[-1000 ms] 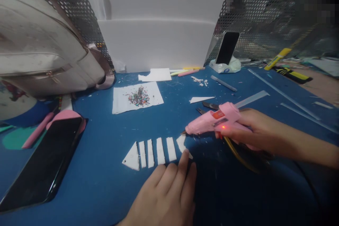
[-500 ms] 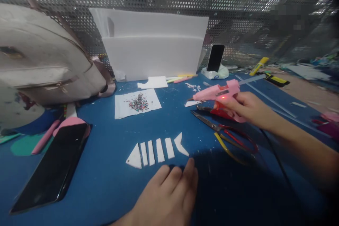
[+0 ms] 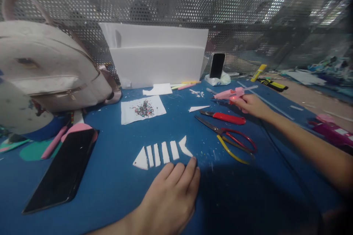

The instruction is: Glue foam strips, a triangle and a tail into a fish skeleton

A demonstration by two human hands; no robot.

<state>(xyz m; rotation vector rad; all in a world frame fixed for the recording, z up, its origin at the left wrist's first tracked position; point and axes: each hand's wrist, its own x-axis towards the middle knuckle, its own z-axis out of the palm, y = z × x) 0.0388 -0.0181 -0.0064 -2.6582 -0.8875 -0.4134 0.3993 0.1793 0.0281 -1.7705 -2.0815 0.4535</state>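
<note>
White foam pieces lie in a fish shape on the blue table: a triangular head [image 3: 141, 159], several narrow strips [image 3: 165, 152] and a curved tail [image 3: 184, 147]. My left hand [image 3: 172, 191] rests palm down just below them, fingers bent and close together, one fingertip at the tail's lower end; anything under it is hidden. Farther off at the right, my right hand [image 3: 249, 104] is closed round the handle of a pink glue gun [image 3: 227, 94], whose nozzle points left and whose red light glows. A clear glue stick sticks out at its back.
Red-handled cutter [image 3: 228, 118] and scissors [image 3: 220, 131] lie right of the pieces. Colourful bits cover a white sheet [image 3: 127, 114]. A large phone [image 3: 62, 172] and backpack [image 3: 55, 69] are left; a small phone [image 3: 217, 65] and white boards [image 3: 160, 62] stand behind.
My right hand has carried the glue gun away towards the back right, uncovering the red-handled cutter. My left hand stays beside the tail. The camera view has shifted slightly.
</note>
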